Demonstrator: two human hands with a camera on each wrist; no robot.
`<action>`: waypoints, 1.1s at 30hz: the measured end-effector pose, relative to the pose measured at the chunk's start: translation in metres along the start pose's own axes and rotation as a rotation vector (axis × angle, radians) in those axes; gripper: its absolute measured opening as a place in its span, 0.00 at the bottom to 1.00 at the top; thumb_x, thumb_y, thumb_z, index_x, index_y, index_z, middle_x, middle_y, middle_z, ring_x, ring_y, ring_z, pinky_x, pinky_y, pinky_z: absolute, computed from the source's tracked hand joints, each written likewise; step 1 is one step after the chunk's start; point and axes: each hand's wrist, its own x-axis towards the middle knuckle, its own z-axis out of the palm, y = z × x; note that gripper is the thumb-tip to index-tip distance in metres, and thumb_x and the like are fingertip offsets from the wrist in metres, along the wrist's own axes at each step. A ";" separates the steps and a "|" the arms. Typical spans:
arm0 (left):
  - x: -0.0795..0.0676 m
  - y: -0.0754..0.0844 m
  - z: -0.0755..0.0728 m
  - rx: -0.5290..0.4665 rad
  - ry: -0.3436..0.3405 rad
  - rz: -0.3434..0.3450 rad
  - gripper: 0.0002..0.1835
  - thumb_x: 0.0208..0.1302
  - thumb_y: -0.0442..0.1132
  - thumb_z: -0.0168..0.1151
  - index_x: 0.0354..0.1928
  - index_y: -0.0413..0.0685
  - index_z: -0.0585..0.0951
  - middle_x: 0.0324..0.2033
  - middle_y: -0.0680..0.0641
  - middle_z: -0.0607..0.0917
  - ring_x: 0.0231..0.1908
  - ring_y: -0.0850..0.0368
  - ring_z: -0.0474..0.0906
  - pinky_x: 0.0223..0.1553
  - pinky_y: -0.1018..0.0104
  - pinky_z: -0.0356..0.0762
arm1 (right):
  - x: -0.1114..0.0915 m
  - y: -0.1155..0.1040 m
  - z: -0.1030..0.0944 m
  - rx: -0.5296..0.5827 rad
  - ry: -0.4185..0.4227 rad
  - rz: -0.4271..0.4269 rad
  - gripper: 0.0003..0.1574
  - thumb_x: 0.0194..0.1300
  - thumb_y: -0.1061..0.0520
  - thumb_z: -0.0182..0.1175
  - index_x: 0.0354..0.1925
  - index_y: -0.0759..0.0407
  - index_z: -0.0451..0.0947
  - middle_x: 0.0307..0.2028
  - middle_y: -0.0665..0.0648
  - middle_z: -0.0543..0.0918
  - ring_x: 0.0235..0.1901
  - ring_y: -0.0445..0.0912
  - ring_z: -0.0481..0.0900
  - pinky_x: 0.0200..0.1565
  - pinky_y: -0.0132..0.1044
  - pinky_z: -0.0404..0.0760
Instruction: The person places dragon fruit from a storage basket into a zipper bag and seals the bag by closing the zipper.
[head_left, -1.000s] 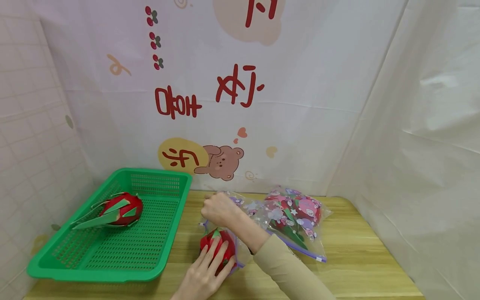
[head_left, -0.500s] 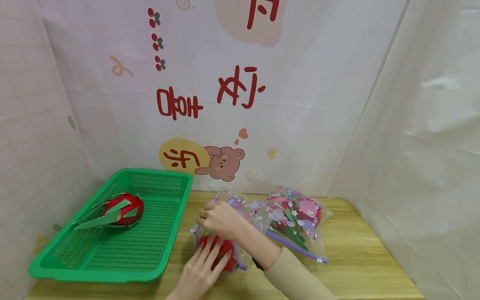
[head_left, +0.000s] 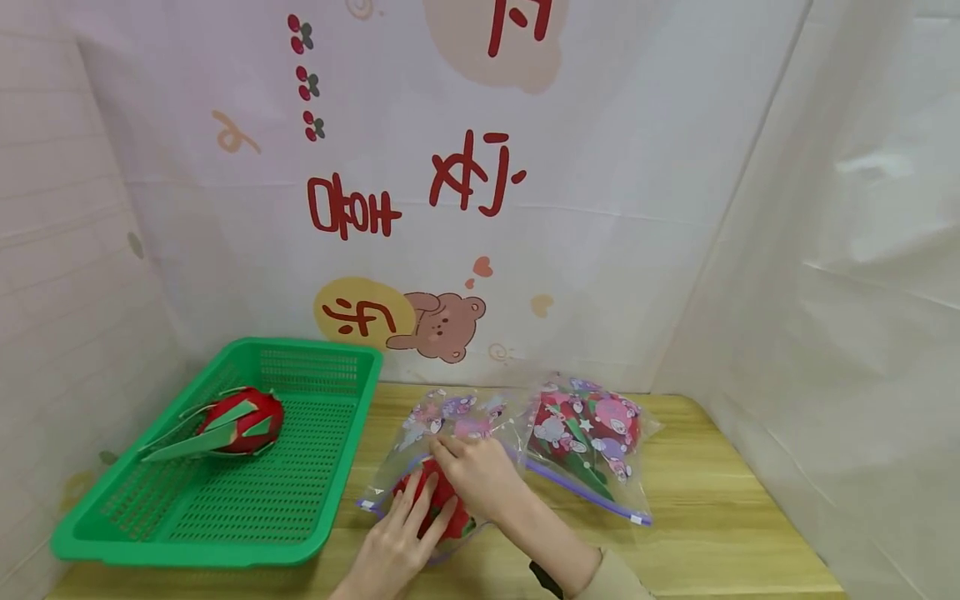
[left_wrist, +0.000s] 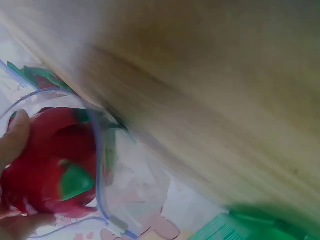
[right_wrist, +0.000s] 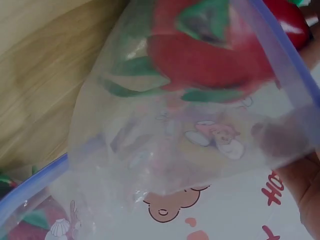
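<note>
A red dragon fruit (head_left: 459, 525) with green scales sits in the mouth of a clear printed zip bag (head_left: 427, 417). My left hand (head_left: 392, 546) grips it from the near side; in the left wrist view the thumb and fingers bend round the dragon fruit (left_wrist: 52, 150), with the purple zip edge encircling it. My right hand (head_left: 480, 479) pinches the bag's edge at the far right of the opening. The right wrist view shows the fruit through the bag's film (right_wrist: 125, 145), the right fingers at its purple rim. The slider hangs at the left end of the zip.
To the left stands a green perforated basket (head_left: 180, 552) with another dragon fruit (head_left: 262, 417) lying in it. A filled printed zip bag (head_left: 600, 425) lies on the wooden table (head_left: 720, 500) at the right, next to the first bag. A printed curtain (head_left: 600, 208) hangs behind.
My right hand has moved right and nearer along the bag's opening. The bag's mouth is drawn wider over the fruit, its slider end now further left. My left hand keeps its hold.
</note>
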 end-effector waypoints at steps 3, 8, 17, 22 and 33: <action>-0.002 0.002 0.000 0.000 -0.006 0.015 0.27 0.75 0.30 0.27 0.40 0.46 0.83 0.41 0.36 0.84 0.41 0.40 0.83 0.24 0.60 0.84 | 0.003 0.003 0.003 0.057 0.117 -0.026 0.22 0.48 0.61 0.72 0.45 0.57 0.84 0.41 0.52 0.88 0.34 0.40 0.87 0.31 0.27 0.84; -0.004 0.000 0.001 0.068 0.007 -0.018 0.26 0.75 0.29 0.28 0.39 0.44 0.82 0.40 0.36 0.85 0.38 0.41 0.84 0.24 0.63 0.84 | 0.008 -0.001 0.005 0.110 0.273 -0.081 0.15 0.51 0.63 0.70 0.41 0.58 0.85 0.37 0.52 0.89 0.35 0.40 0.87 0.34 0.26 0.83; -0.004 -0.004 -0.003 0.129 -0.069 -0.032 0.29 0.76 0.34 0.26 0.40 0.44 0.83 0.37 0.37 0.86 0.30 0.48 0.83 0.23 0.66 0.83 | -0.002 -0.008 0.006 0.147 0.294 -0.033 0.14 0.48 0.64 0.72 0.37 0.59 0.86 0.33 0.51 0.89 0.33 0.39 0.87 0.31 0.26 0.84; -0.003 0.003 -0.005 0.130 -0.137 0.031 0.31 0.76 0.31 0.24 0.42 0.47 0.84 0.41 0.36 0.85 0.39 0.42 0.84 0.26 0.61 0.85 | -0.003 -0.002 0.005 0.160 0.306 -0.033 0.16 0.47 0.64 0.72 0.39 0.60 0.85 0.34 0.52 0.89 0.33 0.40 0.87 0.33 0.26 0.84; -0.005 0.007 -0.003 0.189 -0.252 -0.047 0.33 0.74 0.31 0.23 0.39 0.55 0.85 0.44 0.44 0.86 0.32 0.45 0.83 0.28 0.56 0.84 | -0.004 -0.003 0.001 0.163 0.410 -0.172 0.14 0.49 0.65 0.70 0.38 0.61 0.84 0.34 0.53 0.89 0.30 0.39 0.87 0.31 0.21 0.82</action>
